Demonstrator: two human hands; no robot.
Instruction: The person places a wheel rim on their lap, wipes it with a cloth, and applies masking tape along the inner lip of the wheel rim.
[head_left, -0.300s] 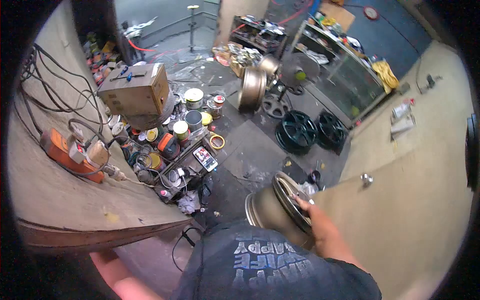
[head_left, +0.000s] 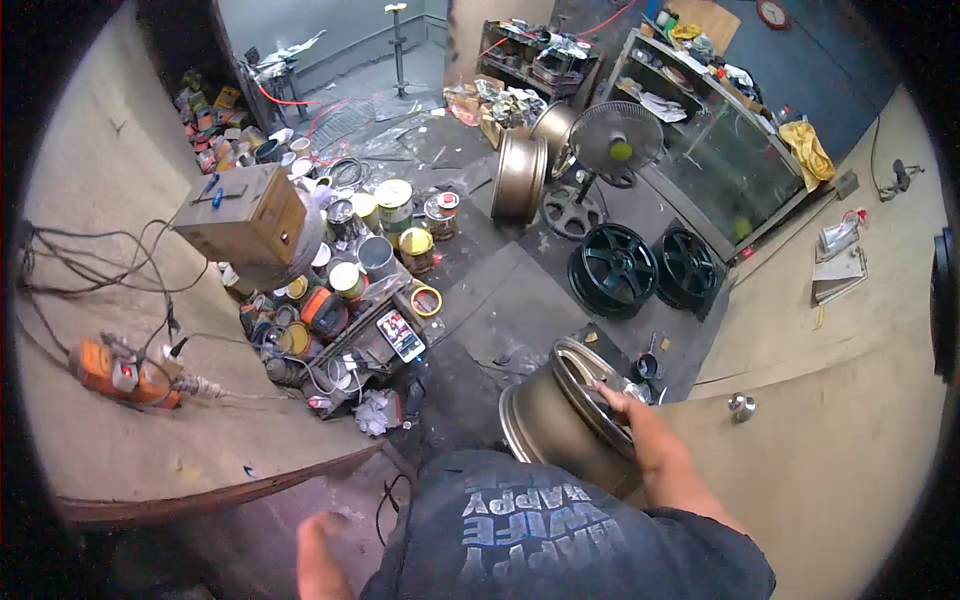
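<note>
My right hand (head_left: 622,400) grips the lip of a bronze-coloured wheel rim (head_left: 548,412), with the fingers over its edge. The rim stands on its tread close to the front of my dark T-shirt (head_left: 540,530), which hides its lower part. My left hand (head_left: 325,524) hangs low on the left, beside the wooden wall's bottom edge, and touches nothing that I can see. Its fingers are blurred. A black cable (head_left: 388,510) hangs between that hand and my shirt.
Paint cans (head_left: 393,205), a phone (head_left: 400,335) and a tape roll (head_left: 426,300) are at the left. Ahead stand a bronze rim (head_left: 519,178), a fan (head_left: 618,140) and black rims (head_left: 613,268). A door with a knob (head_left: 742,406) is at the right.
My left hand has come in from the far lower left towards my body. My right hand stays on the wheel rim. The whole view has shifted slightly.
</note>
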